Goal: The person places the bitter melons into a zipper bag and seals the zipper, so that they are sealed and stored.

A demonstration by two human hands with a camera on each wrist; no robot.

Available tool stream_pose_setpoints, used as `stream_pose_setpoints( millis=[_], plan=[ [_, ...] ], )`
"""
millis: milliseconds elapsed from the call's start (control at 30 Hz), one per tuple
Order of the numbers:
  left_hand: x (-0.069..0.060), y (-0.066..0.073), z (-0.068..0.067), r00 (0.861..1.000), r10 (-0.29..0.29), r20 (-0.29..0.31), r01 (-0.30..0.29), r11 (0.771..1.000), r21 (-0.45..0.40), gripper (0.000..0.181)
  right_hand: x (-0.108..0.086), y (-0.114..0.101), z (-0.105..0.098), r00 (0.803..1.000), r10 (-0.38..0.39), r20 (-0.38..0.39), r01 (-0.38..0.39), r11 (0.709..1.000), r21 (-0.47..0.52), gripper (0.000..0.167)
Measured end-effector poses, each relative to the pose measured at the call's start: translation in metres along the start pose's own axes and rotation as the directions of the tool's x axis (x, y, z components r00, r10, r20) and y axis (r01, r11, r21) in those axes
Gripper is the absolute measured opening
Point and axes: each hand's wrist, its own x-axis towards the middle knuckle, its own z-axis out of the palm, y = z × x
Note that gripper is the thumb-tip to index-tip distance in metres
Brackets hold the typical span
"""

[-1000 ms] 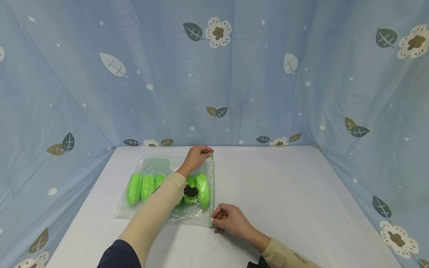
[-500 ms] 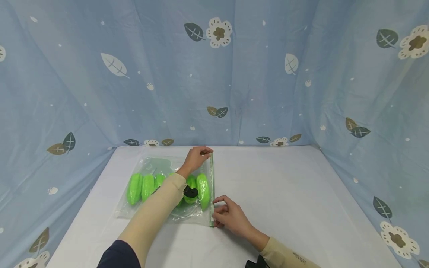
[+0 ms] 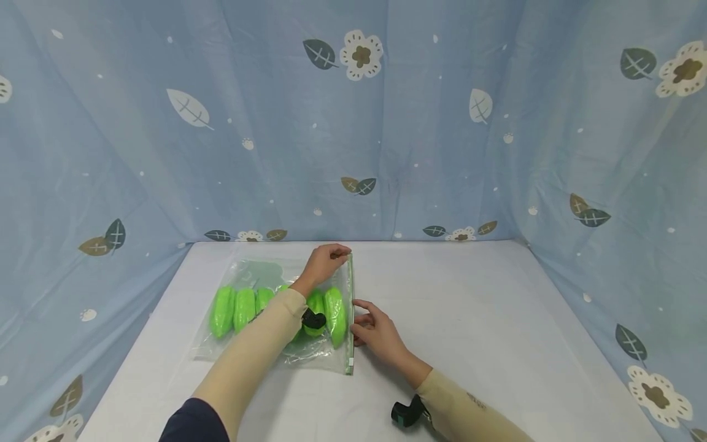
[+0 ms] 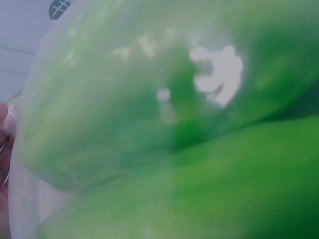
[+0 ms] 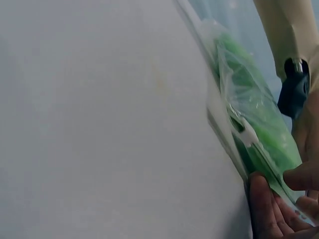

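Note:
A clear zip bag (image 3: 323, 363) lies flat on the table, holding several bright green, elongated vegetable-shaped pieces (image 3: 222, 312) side by side. Its green-edged zip strip (image 3: 350, 282) runs along the right side. At the strip's far end, my left hand (image 3: 322, 265) pinches the corner; that forearm crosses over the bag and hides some of the pieces. My right hand (image 3: 381, 334) grips the strip about midway, thumb on one side and fingers on the other in the right wrist view. A small white slider (image 5: 247, 132) sits on the strip, towards its near end.
A white cloth covers the table (image 3: 469, 307). Blue patterned curtain (image 3: 287, 123) hangs behind it and along both sides. Black wrist camera mounts (image 3: 407, 414) stick out from both sleeves.
My right hand has slid along the zip strip from its near end to about the middle, away from me, uncovering the white slider. The left hand stays at the far corner.

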Motion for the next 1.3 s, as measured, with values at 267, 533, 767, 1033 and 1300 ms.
stream_pose_setpoints(
  millis=[267,533,767,1033,1300],
  plan=[
    [-0.003,0.0,0.002,0.999,0.024,-0.031,-0.023,0.999,0.032,0.034,0.013,0.004,-0.001,0.999,0.009,-0.032,-0.008,1.0,0.022,0.054],
    [-0.012,-0.003,0.001,0.999,0.005,-0.048,-0.002,0.998,0.058,0.04,0.01,-0.015,-0.001,0.999,-0.011,-0.034,0.012,1.0,0.024,0.049],
    [-0.026,-0.001,-0.001,0.999,-0.022,-0.038,0.024,0.998,0.057,0.041,0.005,-0.03,-0.002,1.0,-0.007,-0.025,0.007,1.0,0.01,0.048],
    [-0.043,0.002,0.004,0.999,0.028,-0.045,-0.028,0.999,0.019,0.044,0.013,0.002,-0.005,0.997,-0.003,-0.073,0.003,1.0,0.003,0.049],
    [-0.055,0.007,0.008,0.997,0.064,-0.034,-0.063,0.998,0.027,0.046,0.009,0.006,-0.014,0.997,0.009,-0.082,-0.007,1.0,0.02,0.049]
  ],
)
